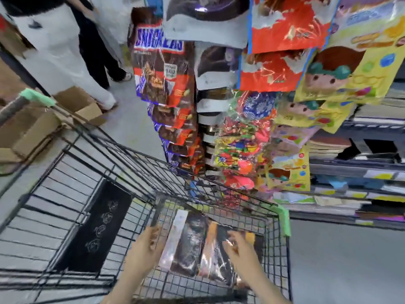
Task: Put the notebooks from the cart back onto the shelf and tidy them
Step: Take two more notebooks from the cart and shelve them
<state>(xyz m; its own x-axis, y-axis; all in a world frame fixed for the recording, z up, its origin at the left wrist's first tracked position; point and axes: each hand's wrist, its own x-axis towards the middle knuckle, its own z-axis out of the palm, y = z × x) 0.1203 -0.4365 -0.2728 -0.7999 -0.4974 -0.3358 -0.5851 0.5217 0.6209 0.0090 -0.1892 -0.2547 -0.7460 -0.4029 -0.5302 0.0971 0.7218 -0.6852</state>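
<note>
A black wire cart (122,172) is standing beside the shelf (355,167). Notebooks (197,244) are lying in its near right corner. The left hand (145,244) is curling on their left edge; the right hand (238,246) is pressing half-open onto them.

Snickers bags (162,69) hang beside candy packs (238,139); cardboard boxes (32,130) sit left

A shop aisle: a black wire shopping cart (92,163), hanging brown chocolate-bar bags (162,84), and grey metal shelves of stacked stationery (355,170).
</note>
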